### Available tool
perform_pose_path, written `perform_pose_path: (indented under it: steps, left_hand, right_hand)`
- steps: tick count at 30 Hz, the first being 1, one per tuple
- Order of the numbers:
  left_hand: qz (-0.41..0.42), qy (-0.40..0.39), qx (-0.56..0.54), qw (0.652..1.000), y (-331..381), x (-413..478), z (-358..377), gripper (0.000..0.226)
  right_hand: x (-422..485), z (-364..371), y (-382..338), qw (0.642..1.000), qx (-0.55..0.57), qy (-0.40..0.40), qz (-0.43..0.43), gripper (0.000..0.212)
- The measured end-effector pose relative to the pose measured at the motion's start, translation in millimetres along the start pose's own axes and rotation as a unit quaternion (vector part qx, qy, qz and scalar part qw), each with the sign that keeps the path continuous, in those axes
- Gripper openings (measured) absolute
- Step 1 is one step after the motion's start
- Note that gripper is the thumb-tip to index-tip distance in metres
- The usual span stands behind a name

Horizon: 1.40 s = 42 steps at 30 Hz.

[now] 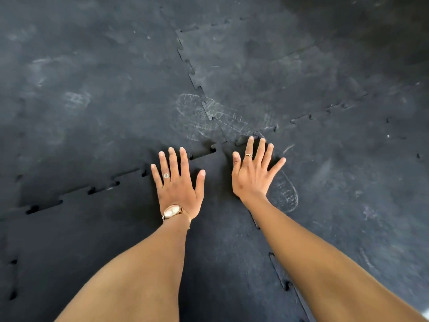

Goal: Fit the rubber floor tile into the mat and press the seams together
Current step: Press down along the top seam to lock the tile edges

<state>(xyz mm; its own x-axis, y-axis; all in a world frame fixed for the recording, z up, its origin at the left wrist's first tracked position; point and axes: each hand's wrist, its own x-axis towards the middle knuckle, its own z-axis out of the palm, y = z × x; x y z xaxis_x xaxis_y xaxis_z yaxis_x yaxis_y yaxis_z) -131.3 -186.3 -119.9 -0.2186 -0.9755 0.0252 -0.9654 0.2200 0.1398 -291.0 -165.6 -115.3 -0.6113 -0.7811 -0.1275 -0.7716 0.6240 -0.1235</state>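
Note:
A black rubber floor tile (216,240) with jigsaw edges lies under my arms, set among the other tiles of the mat (104,101). My left hand (178,184) lies flat, fingers spread, at the tile's far edge on the toothed seam (102,188). That seam shows small dark gaps running to the left. My right hand (253,173) is flat too, fingers spread, at the tile's far right corner where several tiles meet. The tile's right seam (282,282) runs partly hidden under my right forearm. Neither hand holds anything.
Black interlocking tiles cover the floor all around, marked with pale dusty shoe prints (204,115). Another seam (192,70) runs away from the corner. A tile edge with small gaps (12,277) shows at the far left.

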Motion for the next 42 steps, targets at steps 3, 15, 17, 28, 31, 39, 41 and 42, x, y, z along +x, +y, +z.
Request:
perform_pose_path:
  steps: [3,15,17,28,31,39,41,42]
  left_hand:
    - [0.0,0.002,0.005,1.0,1.6,1.0,-1.3,0.071]
    - [0.009,0.008,0.017,1.0,-1.0,1.5,-1.2,0.07]
    - [0.009,0.006,0.009,1.0,-2.3,1.9,-4.3,0.067]
    - [-0.048,0.042,-0.058,0.996,0.7,132.9,-8.1,0.059]
    - [-0.024,0.035,-0.029,0.999,-1.5,134.6,5.7,0.059]
    - [-0.012,0.038,-0.001,0.999,-0.3,131.7,-0.8,0.059]
    - [-0.013,0.024,-0.011,1.0,-1.5,131.4,-1.9,0.058]
    - [-0.013,0.021,-0.035,0.999,-1.5,132.4,-4.1,0.056]
  right_hand:
    - [11.8,-14.6,-6.0,0.999,0.025,0.006,0.037,0.063]
    - [73.6,-12.9,-66.9,0.991,-0.014,-0.005,-0.135,0.06]
    - [74.0,-13.4,-72.2,0.994,-0.015,-0.019,-0.11,0.063]
    - [80.7,-3.3,-69.0,0.993,-0.033,-0.022,-0.113,0.064]
    - [80.2,-1.3,-69.1,0.993,-0.018,-0.001,-0.12,0.061]
    - [28.6,1.4,-50.0,0.994,0.059,-0.011,-0.095,0.064]
    - [35.0,-12.4,-56.7,0.992,0.095,0.001,-0.084,0.064]
    - [42.9,-23.4,-62.0,0.99,0.113,0.031,-0.079,0.064]
